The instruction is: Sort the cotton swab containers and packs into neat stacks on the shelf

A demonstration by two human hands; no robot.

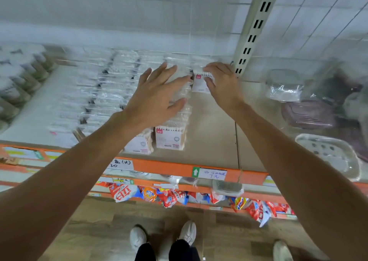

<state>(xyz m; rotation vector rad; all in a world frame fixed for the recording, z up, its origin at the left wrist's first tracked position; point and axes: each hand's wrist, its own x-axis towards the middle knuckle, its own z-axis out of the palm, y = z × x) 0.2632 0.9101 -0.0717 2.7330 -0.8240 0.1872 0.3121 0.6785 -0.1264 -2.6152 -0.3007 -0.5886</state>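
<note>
A single cotton swab pack (199, 82) is pinched upright by the right hand (223, 85) at the far end of the shelf (213, 133), close to the slotted upright (252, 33). Its swab tips are turned upward and its printed face toward the camera. The fingers (209, 75) of that hand are curled over the top edge, with the thumb seemingly against the front, though blur hides the exact grip.

The left hand (157, 95) is spread flat, fingers straight and splayed, laid over the row of swab packs (179, 111) that runs from the shelf's front edge back toward the wall. Nothing is gripped by it; whether the palm presses on the packs or only hovers cannot be told.

Here is what the coming move hangs on: the held pack sits just to the right of the row's far end, almost touching it, its flat face parallel to the faces in the row. The row's long axis runs front to back, so a short shift leftward is judged enough to seat the pack at the back of the line. The right hand is plainly the nearer one, and the row can be steadied by the left.

Clear packets (95, 93) lie in rows further left, heavily blurred.
</note>
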